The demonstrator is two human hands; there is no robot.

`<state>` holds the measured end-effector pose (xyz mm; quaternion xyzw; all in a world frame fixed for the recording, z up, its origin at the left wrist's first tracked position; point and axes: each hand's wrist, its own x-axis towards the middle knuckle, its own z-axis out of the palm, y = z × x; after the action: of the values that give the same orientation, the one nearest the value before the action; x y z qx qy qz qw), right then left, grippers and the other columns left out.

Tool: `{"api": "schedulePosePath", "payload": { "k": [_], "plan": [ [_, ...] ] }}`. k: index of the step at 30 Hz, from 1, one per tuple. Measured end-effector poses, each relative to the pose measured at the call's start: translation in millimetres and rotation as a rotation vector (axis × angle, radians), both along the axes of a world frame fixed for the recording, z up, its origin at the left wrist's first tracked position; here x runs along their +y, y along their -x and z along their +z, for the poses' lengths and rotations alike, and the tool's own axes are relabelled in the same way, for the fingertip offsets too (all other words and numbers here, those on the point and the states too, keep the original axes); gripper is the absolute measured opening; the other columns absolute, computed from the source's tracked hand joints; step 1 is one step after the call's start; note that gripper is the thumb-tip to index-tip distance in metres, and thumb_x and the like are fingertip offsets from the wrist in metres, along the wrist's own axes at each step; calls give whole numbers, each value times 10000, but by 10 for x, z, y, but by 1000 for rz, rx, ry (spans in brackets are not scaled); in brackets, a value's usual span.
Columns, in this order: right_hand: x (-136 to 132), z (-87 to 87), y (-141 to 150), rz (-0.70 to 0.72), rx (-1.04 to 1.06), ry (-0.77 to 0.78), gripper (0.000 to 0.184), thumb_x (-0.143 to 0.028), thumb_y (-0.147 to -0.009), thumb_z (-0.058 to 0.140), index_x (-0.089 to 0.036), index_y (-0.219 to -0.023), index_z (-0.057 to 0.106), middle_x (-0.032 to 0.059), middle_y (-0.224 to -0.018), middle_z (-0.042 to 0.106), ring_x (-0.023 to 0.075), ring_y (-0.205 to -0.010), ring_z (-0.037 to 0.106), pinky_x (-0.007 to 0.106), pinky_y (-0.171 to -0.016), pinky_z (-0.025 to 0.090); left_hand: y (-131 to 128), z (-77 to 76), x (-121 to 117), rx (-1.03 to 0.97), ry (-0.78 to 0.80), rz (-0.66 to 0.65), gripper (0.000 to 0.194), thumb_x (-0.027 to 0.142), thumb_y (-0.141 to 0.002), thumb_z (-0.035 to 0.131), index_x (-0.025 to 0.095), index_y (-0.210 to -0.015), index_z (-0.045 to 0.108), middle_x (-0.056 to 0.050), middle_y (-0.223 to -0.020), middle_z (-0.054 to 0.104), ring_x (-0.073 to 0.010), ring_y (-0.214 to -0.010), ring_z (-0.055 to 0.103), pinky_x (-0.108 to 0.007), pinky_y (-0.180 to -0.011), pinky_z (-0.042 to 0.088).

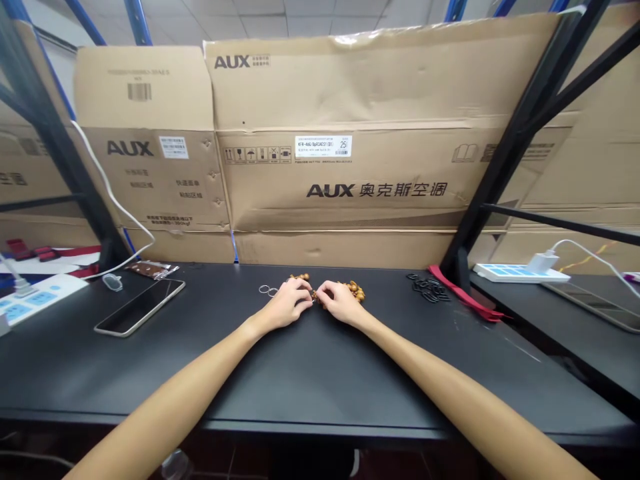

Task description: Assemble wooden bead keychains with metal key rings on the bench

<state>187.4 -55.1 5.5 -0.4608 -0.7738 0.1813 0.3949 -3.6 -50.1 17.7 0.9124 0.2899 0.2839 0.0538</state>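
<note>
Close together at the table's middle, both my hands have bent, pinching fingers. My left hand (290,303) and my right hand (343,304) meet at a small shiny brown piece (315,295), with what looks like a thin metal ring at its lower end. The fingertips hide most of it, and how each hand grips it is hard to make out. A pile of glossy brown wooden-looking pieces (357,291) lies just behind my right hand. More brown pieces (301,276) show behind my left hand. Thin metal key rings (268,291) lie to its left.
On the left lie a phone (141,307), a white power strip (43,300) and a small plastic packet (150,269). Black clips (430,288) and a red strap (465,295) lie at right, by a black frame post (520,127). Cardboard (380,100) walls the back.
</note>
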Motion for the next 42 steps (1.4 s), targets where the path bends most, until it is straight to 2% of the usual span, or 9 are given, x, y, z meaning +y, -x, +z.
{"api": "schedulePosePath", "payload": {
  "k": [5,10,16,20,24,30,34,38,42],
  "plan": [
    [56,0,-105,-157,-109,-81,210,-254,-874,446,-185,-724,576,21,-713,638,148,-655,557,257,-656,417,45,50,-7,35,-11,53,149,263,-868,533,196,-791,641,-56,-1091,573,-215,-1054,499,-401,-954,381],
    [-2,15,-109,-239,-427,-248,189,-242,-911,456,-189,-812,608,49,-867,653,178,-850,549,279,-765,376,164,74,46,118,-90,141,185,273,-844,549,180,-696,610,-57,-1077,578,-225,-1036,494,-399,-908,384],
    [-33,23,-104,-346,-646,-242,202,-269,-923,460,-194,-896,646,68,-941,640,212,-908,512,312,-753,340,247,78,119,192,-86,277,199,291,-812,593,175,-652,568,-61,-1021,579,-229,-983,498,-386,-874,384],
    [-32,19,-116,-405,-660,-229,170,-250,-905,483,-195,-916,643,72,-961,631,232,-927,494,327,-749,331,246,76,122,207,-114,384,63,239,-811,566,184,-796,592,-67,-1015,589,-233,-957,503,-370,-834,394],
    [-24,7,-125,-421,-624,-227,167,-231,-897,482,-197,-881,645,85,-953,625,239,-909,483,340,-737,330,245,25,148,202,-147,421,216,166,-819,513,185,-1019,593,-95,-1120,601,-259,-1031,501,-392,-850,393],
    [-23,-12,-112,-358,-517,-288,188,-258,-894,471,-195,-865,645,104,-931,617,247,-898,470,364,-744,347,227,-26,176,223,-83,296,222,219,-883,458,190,-1026,625,-97,-1075,649,-265,-1031,550,-431,-887,394],
    [-65,-10,-81,-221,-486,-324,217,-259,-882,484,-200,-1026,635,100,-1039,613,248,-970,457,380,-810,362,154,11,99,179,-51,93,186,221,-866,494,197,-971,645,-63,-991,675,-216,-945,601,-347,-864,429],
    [-102,-7,-64,-71,-502,-321,347,-220,-859,507,-256,-1197,576,74,-1238,548,253,-1084,411,416,-893,355,67,59,0,112,19,-18,122,217,-840,531,193,-884,642,-31,-903,684,-174,-820,625,-281,-781,455],
    [-110,-4,-66,-15,-510,-302,276,-234,-870,500,-274,-1114,622,56,-1286,520,262,-1114,394,450,-909,355,38,88,-37,31,111,-55,69,208,-812,559,186,-806,624,-5,-819,678,-143,-743,620,-252,-747,459]
  ]
}}
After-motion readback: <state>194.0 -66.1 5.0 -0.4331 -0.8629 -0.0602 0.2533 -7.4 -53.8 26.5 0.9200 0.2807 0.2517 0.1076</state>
